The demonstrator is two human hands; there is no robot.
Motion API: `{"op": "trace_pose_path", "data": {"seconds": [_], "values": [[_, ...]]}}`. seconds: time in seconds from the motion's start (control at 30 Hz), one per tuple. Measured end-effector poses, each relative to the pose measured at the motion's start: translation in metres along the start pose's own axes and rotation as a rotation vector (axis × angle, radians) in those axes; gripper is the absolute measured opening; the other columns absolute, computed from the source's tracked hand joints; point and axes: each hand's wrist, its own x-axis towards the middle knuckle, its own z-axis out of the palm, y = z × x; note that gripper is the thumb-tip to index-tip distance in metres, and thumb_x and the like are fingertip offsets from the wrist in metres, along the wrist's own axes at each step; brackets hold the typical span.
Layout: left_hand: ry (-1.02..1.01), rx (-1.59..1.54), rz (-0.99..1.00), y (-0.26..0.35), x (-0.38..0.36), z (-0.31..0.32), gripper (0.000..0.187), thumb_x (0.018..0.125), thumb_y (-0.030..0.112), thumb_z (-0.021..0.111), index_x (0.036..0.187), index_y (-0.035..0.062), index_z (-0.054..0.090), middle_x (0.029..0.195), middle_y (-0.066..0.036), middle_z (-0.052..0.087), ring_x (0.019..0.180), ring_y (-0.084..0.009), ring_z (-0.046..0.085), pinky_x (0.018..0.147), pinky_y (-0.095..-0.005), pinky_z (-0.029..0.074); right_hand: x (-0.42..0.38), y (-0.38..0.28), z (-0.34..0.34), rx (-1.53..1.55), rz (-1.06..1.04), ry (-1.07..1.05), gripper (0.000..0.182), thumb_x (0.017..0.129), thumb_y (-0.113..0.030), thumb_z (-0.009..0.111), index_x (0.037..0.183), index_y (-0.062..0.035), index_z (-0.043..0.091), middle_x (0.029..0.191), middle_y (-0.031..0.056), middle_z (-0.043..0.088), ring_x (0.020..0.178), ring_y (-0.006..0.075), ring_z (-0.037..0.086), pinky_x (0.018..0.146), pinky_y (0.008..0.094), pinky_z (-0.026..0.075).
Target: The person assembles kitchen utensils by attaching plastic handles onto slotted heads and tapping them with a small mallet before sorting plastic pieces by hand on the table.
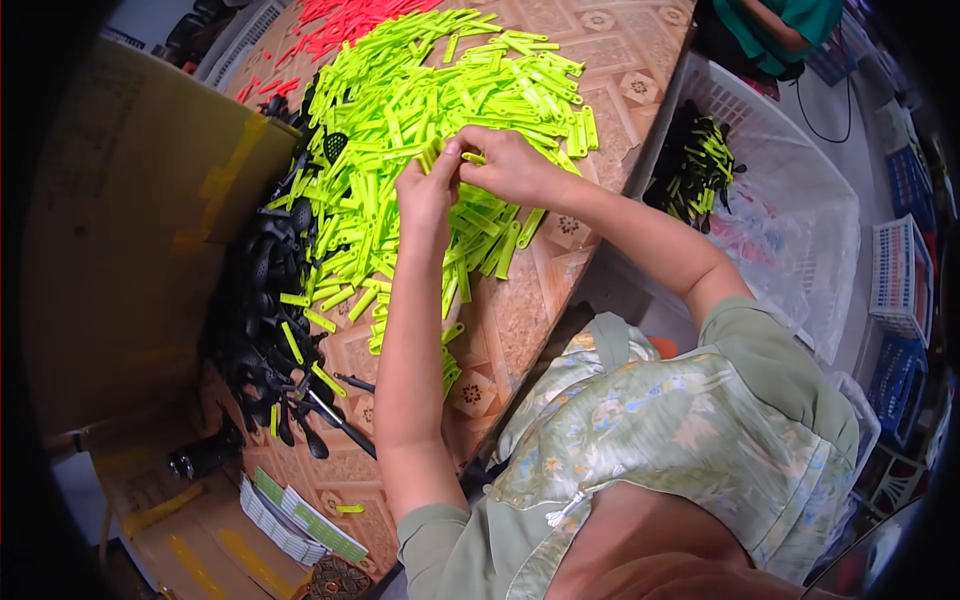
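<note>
Both of my hands meet over a large heap of lime-green plastic handles (380, 200). My left hand (424, 195) is closed on a lime-green handle (430, 156), which shows at its thumb and fingers. Fingers bent, my right hand (508, 168) pinches right against the left fingertips, and a bit of lime green shows under it. What exactly the right fingers grip I cannot tell. Left of the heap lies a pile of black plastic utensil heads (262, 270), some spoon-shaped. A black slotted head (335, 147) rests on the handles, left of my hands.
Red handles (345, 22) are heaped at the table's far end. A tall cardboard box (130, 190) borders the left side. To the right, a white plastic crate (810, 190) holds black and lime-green pieces (708, 165). Another person in a green top (800, 20) sits at upper right.
</note>
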Motion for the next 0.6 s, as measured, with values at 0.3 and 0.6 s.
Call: {"op": "trace_pose_path", "data": {"seconds": [0.3, 0.6], "values": [[0.15, 0.024, 0.042, -0.013, 0.02, -0.017, 0.016, 0.084, 0.017, 0.064, 0.093, 0.0037, 0.061, 0.061, -0.001, 0.053, 0.05, -0.0092, 0.044, 0.05, -0.0243, 0.034, 0.013, 0.08, -0.089, -0.713, 0.228, 0.374, 0.035, 0.083, -0.029, 0.06, 0.107, -0.0028, 0.061, 0.102, 0.0194, 0.06, 0.095, 0.0347, 0.059, 0.084, 0.0444, 0.047], [0.083, 0.037, -0.116, -0.003, 0.028, 0.023, 0.025, 0.084, 0.018, 0.066, 0.102, 0.0009, 0.061, 0.077, -0.006, 0.059, 0.046, -0.0079, 0.044, 0.041, -0.0221, 0.037, 0.027, 0.068, -0.028, -0.394, 0.073, 0.289, 0.035, 0.082, -0.027, 0.058, 0.104, 0.0003, 0.06, 0.101, 0.0204, 0.06, 0.097, 0.0347, 0.058, 0.085, 0.0424, 0.047]]}}
